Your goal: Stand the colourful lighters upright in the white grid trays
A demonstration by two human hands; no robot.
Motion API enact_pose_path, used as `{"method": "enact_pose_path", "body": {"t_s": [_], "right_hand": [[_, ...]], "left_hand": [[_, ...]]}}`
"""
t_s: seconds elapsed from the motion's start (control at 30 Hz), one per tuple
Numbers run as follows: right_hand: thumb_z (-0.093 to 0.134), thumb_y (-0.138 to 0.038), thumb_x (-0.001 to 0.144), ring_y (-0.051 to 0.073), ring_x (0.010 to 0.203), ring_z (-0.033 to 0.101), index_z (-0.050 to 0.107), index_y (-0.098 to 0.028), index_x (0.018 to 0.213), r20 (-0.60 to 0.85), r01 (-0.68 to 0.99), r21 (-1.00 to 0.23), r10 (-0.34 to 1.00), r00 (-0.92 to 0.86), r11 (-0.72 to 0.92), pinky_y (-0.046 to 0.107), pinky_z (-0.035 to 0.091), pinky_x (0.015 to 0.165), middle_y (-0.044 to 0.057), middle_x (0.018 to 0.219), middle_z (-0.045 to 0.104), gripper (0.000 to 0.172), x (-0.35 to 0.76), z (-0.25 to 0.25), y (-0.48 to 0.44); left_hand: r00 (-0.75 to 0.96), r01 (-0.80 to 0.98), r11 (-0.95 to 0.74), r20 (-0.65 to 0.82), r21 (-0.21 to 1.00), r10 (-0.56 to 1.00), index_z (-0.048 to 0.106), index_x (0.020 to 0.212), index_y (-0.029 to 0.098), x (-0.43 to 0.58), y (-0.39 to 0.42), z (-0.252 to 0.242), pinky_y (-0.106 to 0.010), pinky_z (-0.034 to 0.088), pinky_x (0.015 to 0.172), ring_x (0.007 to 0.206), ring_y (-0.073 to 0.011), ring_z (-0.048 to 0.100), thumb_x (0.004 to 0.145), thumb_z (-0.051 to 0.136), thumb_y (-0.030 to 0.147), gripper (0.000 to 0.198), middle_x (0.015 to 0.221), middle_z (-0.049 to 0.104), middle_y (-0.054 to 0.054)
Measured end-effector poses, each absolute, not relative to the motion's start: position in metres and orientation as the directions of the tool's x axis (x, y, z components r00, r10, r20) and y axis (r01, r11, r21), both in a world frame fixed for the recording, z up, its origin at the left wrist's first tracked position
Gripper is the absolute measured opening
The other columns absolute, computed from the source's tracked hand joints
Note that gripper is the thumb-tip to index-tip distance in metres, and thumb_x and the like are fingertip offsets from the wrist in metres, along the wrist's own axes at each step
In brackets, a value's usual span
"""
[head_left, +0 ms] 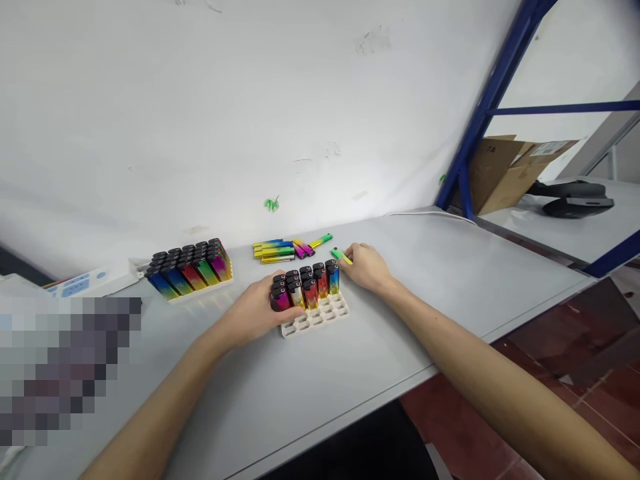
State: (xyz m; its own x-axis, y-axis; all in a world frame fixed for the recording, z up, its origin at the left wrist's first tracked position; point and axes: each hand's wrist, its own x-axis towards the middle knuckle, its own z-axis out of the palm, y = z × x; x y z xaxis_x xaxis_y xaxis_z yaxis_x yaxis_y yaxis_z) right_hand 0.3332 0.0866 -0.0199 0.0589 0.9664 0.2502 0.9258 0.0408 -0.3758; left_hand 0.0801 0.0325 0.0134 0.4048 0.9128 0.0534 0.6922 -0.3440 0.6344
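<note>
A white slotted tray (320, 319) stands in front of me, partly filled with upright lighters (311, 295) with black tops and shiny bodies in several colours. Its front slots hold nothing. My left hand (257, 307) wraps the tray's left end, thumb along the front and fingers behind the lighters. To the right of the tray, my right hand (369, 265) pinches a green and yellow lighter (341, 255) close to the tabletop. Behind the tray lie several loose lighters (274, 251), mostly yellow, blue and green, with pink and yellow ones (303, 248) beside them.
Another tray (203, 291) at the left is packed with lighters. A white wall (320, 120) rises behind the grey table (420, 267). Blue metal posts (473, 147) stand at the right, with a cardboard box (505, 170) and a black device (575, 200) beyond.
</note>
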Motion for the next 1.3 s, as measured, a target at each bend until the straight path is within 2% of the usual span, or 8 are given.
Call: {"method": "enact_pose_path", "body": {"t_s": [0.27, 0.47, 0.6, 0.8, 0.93, 1.07, 1.2, 1.3], "right_hand": [[0.059, -0.025, 0.078, 0.019, 0.078, 0.063, 0.05, -0.022, 0.091, 0.278, 0.78, -0.614, 0.958, 0.074, 0.118, 0.028, 0.042, 0.064, 0.005, 0.091, 0.07, 0.016, 0.335, -0.013, 0.08], [0.054, -0.024, 0.078, 0.013, 0.066, 0.064, 0.04, -0.023, 0.101, 0.164, 0.264, -0.954, 0.984, 0.064, 0.141, 0.026, 0.05, 0.06, -0.002, 0.083, 0.065, 0.027, 0.327, -0.007, 0.077], [0.049, -0.04, 0.084, 0.01, 0.052, 0.049, 0.049, -0.023, 0.094, 0.027, -0.013, -1.0, 0.996, 0.09, 0.028, 0.021, 0.041, 0.042, -0.005, 0.069, 0.048, 0.02, 0.326, -0.001, 0.076], [0.038, -0.065, 0.088, 0.009, 0.041, 0.034, 0.039, -0.023, 0.075, -0.219, -0.378, -0.9, 0.975, -0.044, -0.219, 0.018, 0.022, 0.035, -0.006, 0.055, 0.041, 0.044, 0.328, 0.007, 0.075], [0.037, -0.066, 0.088, 0.008, 0.038, 0.025, 0.042, -0.021, 0.069, -0.219, -0.396, -0.885, 0.969, -0.112, -0.245, 0.018, 0.015, 0.035, -0.007, 0.047, 0.029, 0.049, 0.33, 0.003, 0.076], [0.042, -0.056, 0.088, 0.008, 0.04, 0.029, 0.05, -0.019, 0.067, -0.203, -0.346, -0.903, 0.962, -0.185, -0.257, 0.018, 0.019, 0.036, -0.006, 0.048, 0.031, 0.043, 0.328, 0.0, 0.077], [0.039, -0.056, 0.088, 0.008, 0.041, 0.032, 0.04, -0.02, 0.061, -0.225, -0.299, -0.914, 0.956, -0.189, -0.274, 0.019, 0.018, 0.035, -0.004, 0.051, 0.036, 0.045, 0.324, -0.002, 0.076], [0.036, -0.056, 0.09, 0.007, 0.038, 0.02, 0.036, -0.021, 0.061, -0.229, -0.264, -0.927, 0.96, -0.164, -0.267, 0.019, 0.013, 0.034, -0.007, 0.049, 0.028, 0.046, 0.321, -0.003, 0.076]], "left_hand": [[0.432, 0.69, -0.38, 0.072, 0.615, 0.899, 0.059, 0.11, 0.025, 0.079, 0.033, 0.015, -0.034, 0.051, 0.082, 0.098, -0.0255, 0.065, 0.073, 0.069, 0.051, 0.046, 0.109, 0.07, -0.002], [0.432, 0.692, -0.387, 0.08, 0.61, 0.898, 0.06, 0.111, 0.024, 0.079, 0.032, 0.015, -0.034, 0.051, 0.082, 0.097, -0.0263, 0.065, 0.074, 0.068, 0.052, 0.047, 0.108, 0.07, -0.003], [0.424, 0.702, -0.381, 0.077, 0.601, 0.903, 0.06, 0.114, 0.024, 0.079, 0.033, 0.013, -0.036, 0.051, 0.084, 0.098, -0.0274, 0.065, 0.074, 0.067, 0.055, 0.052, 0.11, 0.07, -0.004], [0.415, 0.719, -0.378, 0.076, 0.583, 0.907, 0.059, 0.113, 0.026, 0.078, 0.033, 0.013, -0.035, 0.051, 0.082, 0.097, -0.0264, 0.065, 0.075, 0.067, 0.054, 0.048, 0.108, 0.069, -0.002], [0.419, 0.715, -0.383, 0.08, 0.585, 0.905, 0.059, 0.113, 0.027, 0.079, 0.033, 0.012, -0.035, 0.051, 0.082, 0.099, -0.0259, 0.065, 0.075, 0.067, 0.053, 0.047, 0.109, 0.069, -0.001], [0.428, 0.701, -0.391, 0.087, 0.597, 0.9, 0.058, 0.113, 0.027, 0.079, 0.033, 0.012, -0.034, 0.051, 0.083, 0.099, -0.0252, 0.065, 0.075, 0.067, 0.052, 0.046, 0.11, 0.069, -0.001], [0.422, 0.71, -0.385, 0.081, 0.59, 0.903, 0.059, 0.112, 0.026, 0.079, 0.032, 0.013, -0.034, 0.051, 0.081, 0.095, -0.0249, 0.066, 0.076, 0.067, 0.052, 0.045, 0.107, 0.07, 0.0], [0.423, 0.708, -0.391, 0.091, 0.588, 0.902, 0.059, 0.112, 0.026, 0.079, 0.032, 0.014, -0.034, 0.052, 0.08, 0.096, -0.0254, 0.066, 0.075, 0.067, 0.052, 0.045, 0.107, 0.07, -0.001]]}}
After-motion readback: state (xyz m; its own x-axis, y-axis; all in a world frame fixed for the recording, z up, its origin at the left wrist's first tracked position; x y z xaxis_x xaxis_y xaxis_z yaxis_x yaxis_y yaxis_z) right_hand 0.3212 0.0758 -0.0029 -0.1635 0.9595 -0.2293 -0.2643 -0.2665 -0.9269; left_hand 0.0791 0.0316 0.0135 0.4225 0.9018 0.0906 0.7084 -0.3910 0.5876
